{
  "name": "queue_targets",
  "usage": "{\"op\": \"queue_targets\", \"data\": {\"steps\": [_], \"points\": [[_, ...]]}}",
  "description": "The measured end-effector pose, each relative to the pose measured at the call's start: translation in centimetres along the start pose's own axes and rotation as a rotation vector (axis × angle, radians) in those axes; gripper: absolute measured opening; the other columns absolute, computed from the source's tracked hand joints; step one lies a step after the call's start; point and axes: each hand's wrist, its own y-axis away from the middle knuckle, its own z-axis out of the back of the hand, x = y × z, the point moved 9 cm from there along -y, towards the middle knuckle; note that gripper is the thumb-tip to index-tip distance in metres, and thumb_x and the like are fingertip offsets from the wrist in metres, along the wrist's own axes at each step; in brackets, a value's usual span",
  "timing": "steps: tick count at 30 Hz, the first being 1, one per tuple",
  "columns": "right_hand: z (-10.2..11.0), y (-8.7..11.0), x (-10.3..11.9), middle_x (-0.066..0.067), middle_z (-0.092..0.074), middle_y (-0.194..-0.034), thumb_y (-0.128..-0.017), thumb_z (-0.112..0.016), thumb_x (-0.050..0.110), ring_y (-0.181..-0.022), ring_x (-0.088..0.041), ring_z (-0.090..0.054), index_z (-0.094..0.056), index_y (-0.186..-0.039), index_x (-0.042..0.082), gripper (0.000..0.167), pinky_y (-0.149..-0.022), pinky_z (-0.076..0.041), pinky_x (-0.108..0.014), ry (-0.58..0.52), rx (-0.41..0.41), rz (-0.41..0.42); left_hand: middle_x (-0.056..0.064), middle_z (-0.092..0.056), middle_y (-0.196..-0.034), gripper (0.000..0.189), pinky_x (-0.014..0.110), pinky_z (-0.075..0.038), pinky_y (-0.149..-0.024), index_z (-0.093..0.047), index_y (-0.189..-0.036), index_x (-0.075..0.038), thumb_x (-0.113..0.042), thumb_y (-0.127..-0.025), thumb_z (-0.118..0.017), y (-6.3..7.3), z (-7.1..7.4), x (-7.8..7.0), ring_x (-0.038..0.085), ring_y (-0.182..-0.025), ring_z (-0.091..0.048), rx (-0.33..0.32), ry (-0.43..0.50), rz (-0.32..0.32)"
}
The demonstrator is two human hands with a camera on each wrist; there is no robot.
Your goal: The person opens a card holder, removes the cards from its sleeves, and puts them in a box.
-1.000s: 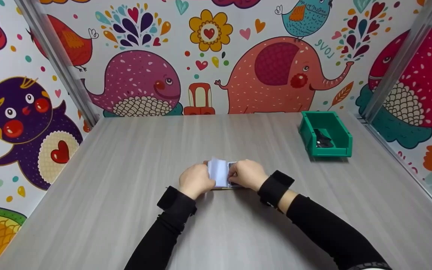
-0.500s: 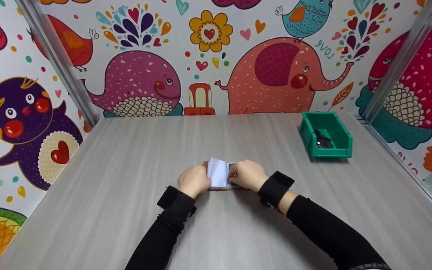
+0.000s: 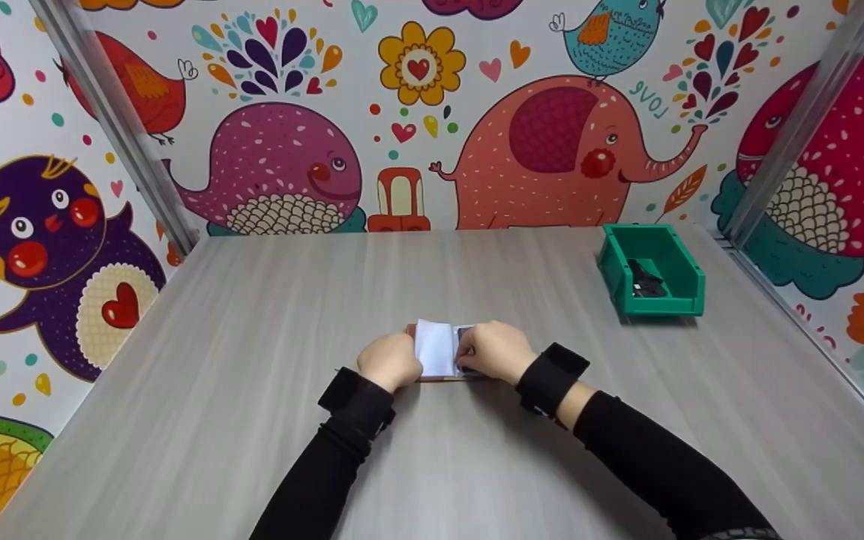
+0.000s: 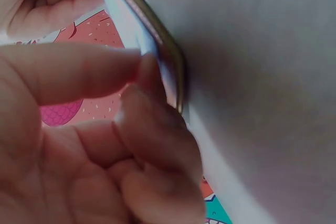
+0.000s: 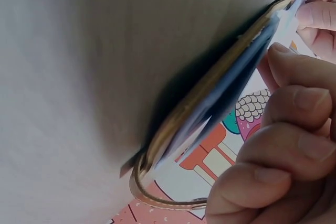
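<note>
A small brown card wallet (image 3: 439,380) lies spread on the table between the two hands, with thin plastic-like leaves (image 5: 231,77) inside it. Over its left part a white sheet (image 3: 436,349) shows. My left hand (image 3: 388,361) holds the left side, thumb and forefinger pinching the edge in the left wrist view. At the right side, my right hand (image 3: 498,349) pinches the leaves with thumb and forefinger, the other fingers curled. A dark patch shows beside its fingertips. A brown strap (image 5: 163,202) loops out from the wallet's edge in the right wrist view.
A green bin (image 3: 653,304) with dark items (image 3: 646,279) in it stands at the table's back right. Printed cartoon panels (image 3: 289,165) wall the table (image 3: 252,300) at the back and both sides.
The white sheet's raised top corner has come down, and the sheet lies flatter. My left hand has shifted slightly left off the sheet's lower edge. My right hand has stayed in place.
</note>
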Motion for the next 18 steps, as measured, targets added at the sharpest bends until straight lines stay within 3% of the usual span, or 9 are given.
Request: {"op": "queue_targets", "data": {"steps": [11,18], "points": [[-0.16,0.03,0.02,0.006,-0.070,-0.074,-0.079,-0.083,0.020,-0.064,-0.014,-0.059,-0.078,-0.076,0.018,0.006,-0.059,-0.050,-0.038,0.009,0.002,0.004,0.013,-0.070,-0.095,0.020,0.046,-0.053,-0.063,-0.071,-0.096,-0.002,-0.013,-0.079,-0.069,-0.62,-0.54,-0.11,0.026,-0.081,-0.065,0.018,-0.036,0.013],[-0.12,-0.02,-0.01,0.006,-0.069,-0.073,-0.080,-0.082,0.019,-0.062,-0.012,-0.055,-0.078,-0.076,0.017,0.006,-0.058,-0.049,-0.037,0.001,0.005,-0.006,0.011,-0.070,-0.095,0.019,0.045,-0.053,-0.064,-0.071,-0.095,-0.003,-0.012,-0.079,-0.074,-0.18,0.38,-0.06,0.024,-0.081,-0.065,0.001,-0.054,0.020]]}}
